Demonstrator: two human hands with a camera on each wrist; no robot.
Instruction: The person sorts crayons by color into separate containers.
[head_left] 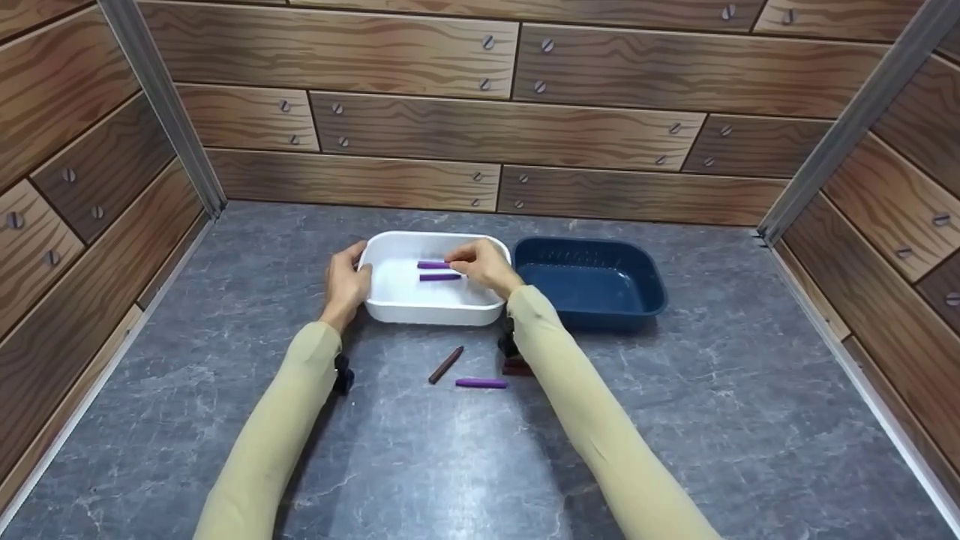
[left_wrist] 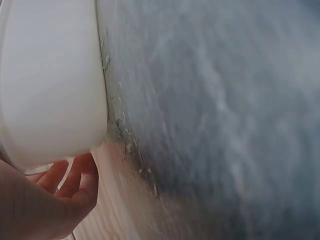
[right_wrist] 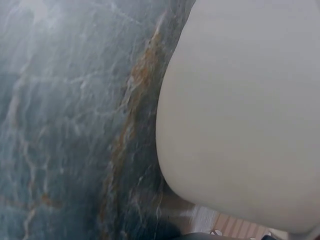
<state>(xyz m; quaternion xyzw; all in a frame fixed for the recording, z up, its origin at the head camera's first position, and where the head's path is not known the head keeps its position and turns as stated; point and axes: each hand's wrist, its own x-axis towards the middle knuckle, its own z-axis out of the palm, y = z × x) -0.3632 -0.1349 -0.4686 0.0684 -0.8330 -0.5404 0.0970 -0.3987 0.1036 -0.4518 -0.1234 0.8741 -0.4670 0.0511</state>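
A white rectangular basin (head_left: 435, 313) stands on the table. My left hand (head_left: 347, 285) grips its left end, thumb over the rim; in the left wrist view the fingers (left_wrist: 82, 175) curl under the rim against the basin's outer wall (left_wrist: 50, 75). Inside the basin, my right hand (head_left: 484, 262) pinches the right end of a purple crayon (head_left: 431, 265). A second purple crayon (head_left: 439, 277) lies just in front of it, roughly parallel. The right wrist view shows only the basin's outer wall (right_wrist: 240, 110) and the table, with the right hand's fingers out of sight.
A dark blue basin (head_left: 592, 319) stands against the white one's right side. On the table in front lie a brown crayon (head_left: 446, 365) and a purple crayon (head_left: 481, 383). A reddish-brown thing (head_left: 516, 367) is partly hidden under the right forearm. Wood-patterned walls (head_left: 420, 124) enclose the table.
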